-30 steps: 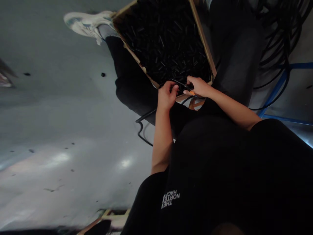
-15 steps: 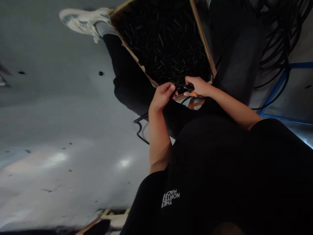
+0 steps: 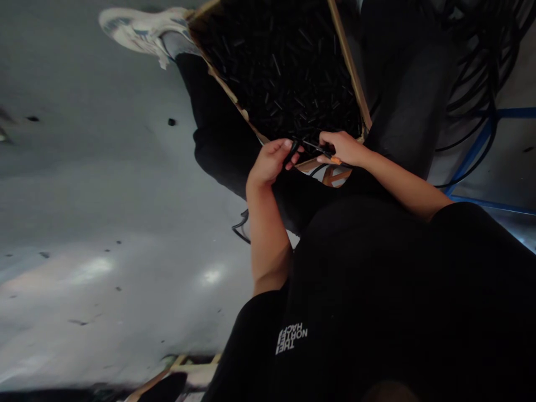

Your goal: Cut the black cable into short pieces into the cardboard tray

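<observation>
My left hand (image 3: 270, 161) is closed, pinching a short dark piece of black tubing (image 3: 295, 148) between thumb and fingers. In my right hand (image 3: 341, 147) are scissors (image 3: 310, 145) with black and orange handles, their thin blades pointing left toward the tubing. Whether the blades touch the tubing is too dark to tell. Both hands are over the near edge of a cardboard box (image 3: 350, 61), which is filled with many short black tube pieces (image 3: 278, 72).
The box sits between my legs, beside a white shoe (image 3: 142, 32). Coiled black tubing (image 3: 481, 72) hangs at the right, near a blue metal frame (image 3: 473, 151). Small dark scraps (image 3: 171, 121) lie on the grey floor (image 3: 104, 167). A wooden piece (image 3: 337, 176) shows below the hands.
My left hand has moved a little left, away from the scissors, and more of the blades shows. My right hand has hardly moved.
</observation>
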{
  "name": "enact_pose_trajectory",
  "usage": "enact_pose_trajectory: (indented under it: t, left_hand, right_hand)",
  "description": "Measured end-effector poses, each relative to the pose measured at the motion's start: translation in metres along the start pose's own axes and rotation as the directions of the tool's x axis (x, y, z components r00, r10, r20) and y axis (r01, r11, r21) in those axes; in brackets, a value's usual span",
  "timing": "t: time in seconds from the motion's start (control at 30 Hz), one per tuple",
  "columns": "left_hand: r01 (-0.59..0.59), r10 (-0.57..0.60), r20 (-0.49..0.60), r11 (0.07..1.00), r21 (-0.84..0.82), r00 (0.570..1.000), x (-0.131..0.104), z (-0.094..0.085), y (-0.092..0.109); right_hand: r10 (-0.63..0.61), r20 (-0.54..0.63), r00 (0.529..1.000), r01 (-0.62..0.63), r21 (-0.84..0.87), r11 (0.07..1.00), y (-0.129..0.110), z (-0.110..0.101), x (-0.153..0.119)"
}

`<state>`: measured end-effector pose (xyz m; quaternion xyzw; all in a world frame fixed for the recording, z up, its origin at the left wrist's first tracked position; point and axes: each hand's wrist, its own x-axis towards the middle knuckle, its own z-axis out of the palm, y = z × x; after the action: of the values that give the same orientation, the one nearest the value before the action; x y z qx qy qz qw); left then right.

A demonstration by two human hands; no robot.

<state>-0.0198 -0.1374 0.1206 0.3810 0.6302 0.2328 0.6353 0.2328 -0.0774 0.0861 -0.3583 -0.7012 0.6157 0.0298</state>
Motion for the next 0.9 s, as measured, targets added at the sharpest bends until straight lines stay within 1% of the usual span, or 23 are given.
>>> enact_pose_trajectory:
  t: [0.1,0.17,0.23,0.3,0.33,0.4,0.47,0.53,0.63,0.7,0.77,0.9]
  left_hand:
    - [-0.037,0.037,-0.023,0.999,0.030,0.999,0.001,-0.008,-0.002]
    - [-0.063,0.065,-0.027,0.996,0.056,0.998,0.002,-0.010,-0.006]
    - [-0.081,0.086,-0.061,0.993,0.088,0.994,0.003,-0.010,-0.012]
    - [-0.091,0.112,-0.156,0.986,0.138,0.981,0.004,-0.008,-0.019]
    - [-0.093,0.130,-0.218,0.981,0.172,0.967,0.005,-0.006,-0.023]
    - [-0.090,0.172,-0.326,0.964,0.251,0.929,0.007,0.000,-0.027]
    - [-0.072,0.200,-0.379,0.943,0.326,0.903,0.008,0.010,-0.027]
    - [-0.041,0.199,-0.392,0.926,0.376,0.898,0.008,0.022,-0.024]
    - [0.012,0.171,-0.400,0.910,0.415,0.900,0.003,0.036,-0.016]
    - [0.032,0.162,-0.403,0.900,0.434,0.901,-0.003,0.039,-0.011]
    - [0.037,0.162,-0.404,0.897,0.441,0.900,-0.010,0.038,-0.007]
    - [0.030,0.163,-0.403,0.901,0.433,0.900,-0.018,0.040,-0.003]
  right_hand:
    - [0.070,0.008,0.998,-0.070,0.025,0.997,0.001,0.002,0.002]
    - [0.112,-0.024,0.993,-0.112,0.035,0.993,0.005,0.004,0.006]
    - [0.130,-0.062,0.990,-0.128,0.048,0.991,0.009,0.004,0.009]
    - [0.109,-0.082,0.991,-0.103,0.074,0.992,0.012,0.004,0.008]
    - [0.089,-0.077,0.993,-0.082,0.091,0.992,0.012,0.004,0.007]
    - [0.050,-0.039,0.998,-0.045,0.120,0.992,0.012,0.005,0.004]
    - [0.023,0.017,1.000,-0.025,0.134,0.991,0.010,0.006,0.002]
    - [0.005,0.048,0.999,-0.011,0.136,0.991,0.008,0.006,0.003]
    - [0.032,0.030,0.999,-0.035,0.114,0.993,0.003,0.003,0.004]
    - [0.088,-0.002,0.996,-0.087,0.095,0.992,-0.002,-0.001,0.003]
    - [0.133,-0.014,0.991,-0.131,0.104,0.986,-0.007,-0.006,0.001]
    - [0.160,0.041,0.986,-0.165,0.152,0.974,-0.013,-0.007,-0.001]
